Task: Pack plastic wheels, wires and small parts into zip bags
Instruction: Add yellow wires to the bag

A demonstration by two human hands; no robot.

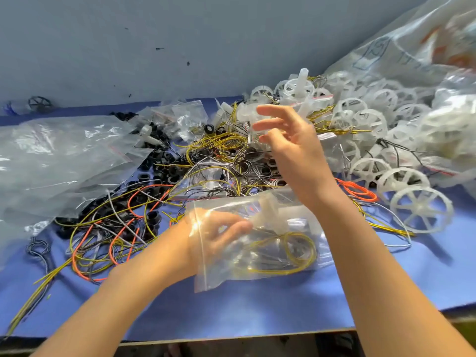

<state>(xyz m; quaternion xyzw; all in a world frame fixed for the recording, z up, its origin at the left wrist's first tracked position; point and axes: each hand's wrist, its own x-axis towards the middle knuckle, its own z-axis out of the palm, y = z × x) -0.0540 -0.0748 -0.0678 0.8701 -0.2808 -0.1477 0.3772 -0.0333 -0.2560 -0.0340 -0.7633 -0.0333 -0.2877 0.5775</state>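
on the far left of the blue desk (257, 310) lay a large, crumpled clear plastic sheet (64, 161). just right of it sat a heap of small black ring-shaped parts (164, 168), and nearer the desk edge a loose tangle of wires (108, 235), mostly yellow, with some orange, black and grey strands, spread across the surface. behind these, near the wall, a few small zip bags (180, 112) were piled.

at centre, the left hand (219, 233) gripped a zip bag (257, 240) just above the desk. its fingers (237, 225) were curled, pinching the plastic, and showed through the clear film. the bag was transparent and wrinkled, with glare on it, and its zip strip ran down the left side. inside were a coiled yellow wire, thin dark wires and a pale white plastic piece.

above and behind the bag, the right hand (288, 140) was raised over the pile, its fingers (268, 109) spread wide and loosely bent, with nothing clearly held.

to the right, many white spoked plastic wheels (422, 210) were heaped, an orange wire loop (358, 191) beside them, and a big clear sack (412, 47) of more wheels rose at the far right.
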